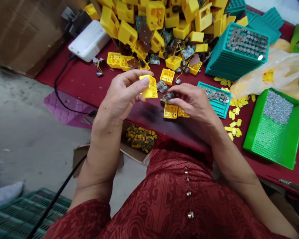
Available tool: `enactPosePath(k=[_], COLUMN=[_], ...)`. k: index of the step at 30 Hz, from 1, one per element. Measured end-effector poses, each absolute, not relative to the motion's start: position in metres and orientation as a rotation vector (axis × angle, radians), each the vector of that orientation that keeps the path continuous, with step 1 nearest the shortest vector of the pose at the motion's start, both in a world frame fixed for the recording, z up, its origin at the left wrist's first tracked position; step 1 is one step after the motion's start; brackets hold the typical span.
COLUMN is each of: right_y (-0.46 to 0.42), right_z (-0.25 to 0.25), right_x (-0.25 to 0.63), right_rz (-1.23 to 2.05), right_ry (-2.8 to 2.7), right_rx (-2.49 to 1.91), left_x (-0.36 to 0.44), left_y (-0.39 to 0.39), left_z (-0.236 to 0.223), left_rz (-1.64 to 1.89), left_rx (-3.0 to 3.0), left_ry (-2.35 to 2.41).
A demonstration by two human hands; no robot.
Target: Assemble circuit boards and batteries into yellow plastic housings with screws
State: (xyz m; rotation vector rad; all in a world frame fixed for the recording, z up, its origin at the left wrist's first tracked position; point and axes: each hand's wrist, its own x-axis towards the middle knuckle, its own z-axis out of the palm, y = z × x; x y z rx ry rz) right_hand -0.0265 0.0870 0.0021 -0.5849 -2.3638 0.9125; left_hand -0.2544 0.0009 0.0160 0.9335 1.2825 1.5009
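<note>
Between thumb and fingers, my left hand (124,89) grips a small yellow plastic case (149,87), tilted above the table's front edge. My right hand (193,98) pinches a small dark round part with thin wires (167,97), which looks like a little speaker. A small circuit board (161,86) lies between the two hands, with thin wires near it. Under my right fingers sits an open yellow case (170,111), and another yellow case (183,113) beside it is partly covered by the hand. Farther back stands one more open yellow case (167,76).
Yellow cases (155,15) with boards and wires are heaped at the back. On the right are stacked teal trays (224,56), a teal tray of button cells (215,99), yellow tabs (235,129) and a green basket (271,139) of screws. A white box (88,41) with a cable stands left.
</note>
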Motion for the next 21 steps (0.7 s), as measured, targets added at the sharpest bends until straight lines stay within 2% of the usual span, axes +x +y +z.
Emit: enactPosePath(k=[5,7,14,21], right_y=[0.100,0.110,0.141,0.114], right_z=[-0.006,-0.017,-0.041,-0.014], right_x=[-0.020,-0.021,-0.026,-0.006], right_rz=[1.354,1.430,1.303,1.317], right_ry=[-1.924,-1.800,-1.509,-1.661], right_rx=[-0.847,-0.921,-0.955,-0.911], left_x=[-0.262,-0.260,-0.255,-0.261], left_y=[0.007,0.005,-0.005,-0.003], left_z=[0.004,0.005,0.016,-0.003], left_rz=[1.516,1.549,1.778,1.756], left_rx=[0.928,0.922,0.954,1.020], left_ry=[1.271,1.263,1.262,1.247])
